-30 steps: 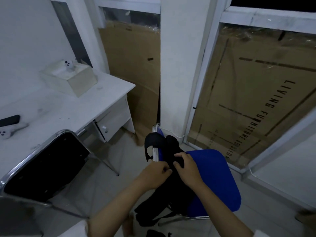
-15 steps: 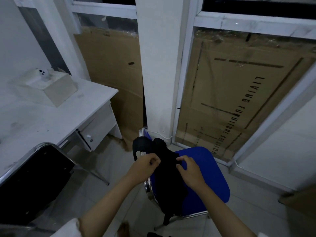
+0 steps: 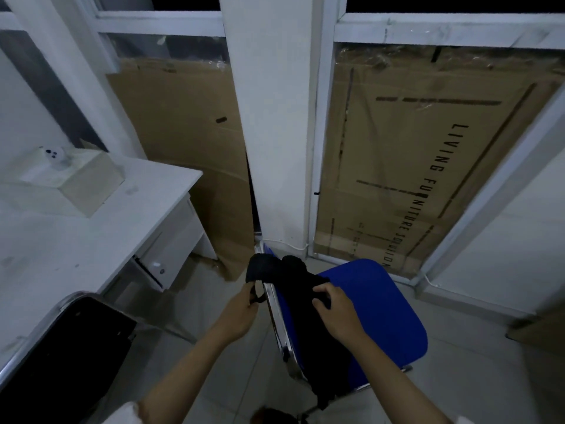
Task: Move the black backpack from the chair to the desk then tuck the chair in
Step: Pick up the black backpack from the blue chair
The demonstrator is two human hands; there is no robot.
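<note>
Right now the person stands over a blue chair (image 3: pixel 382 304) with both hands on the black backpack (image 3: pixel 308 319), which hangs over the chair's chrome back rail at the seat's left edge, its body draped down toward the floor. One padded strap (image 3: pixel 260 267) loops over the top of the rail on the far-left side. The left hand (image 3: pixel 241 310) is closed around a thin part of that strap just below the loop, fingers curled tight. The right hand (image 3: pixel 336 310) is clamped on the upper part of the bag, fingers folded over the fabric, thumb toward the near side. To the left sits the white desk (image 3: pixel 76 240), well apart from the bag, with a pale box (image 3: pixel 73 185) near its far end. A second, black chair (image 3: pixel 61 356) stands at the near left beside the desk. Flattened cardboard (image 3: pixel 412 166) leans against the far windows behind a white pillar (image 3: pixel 272 117).
</note>
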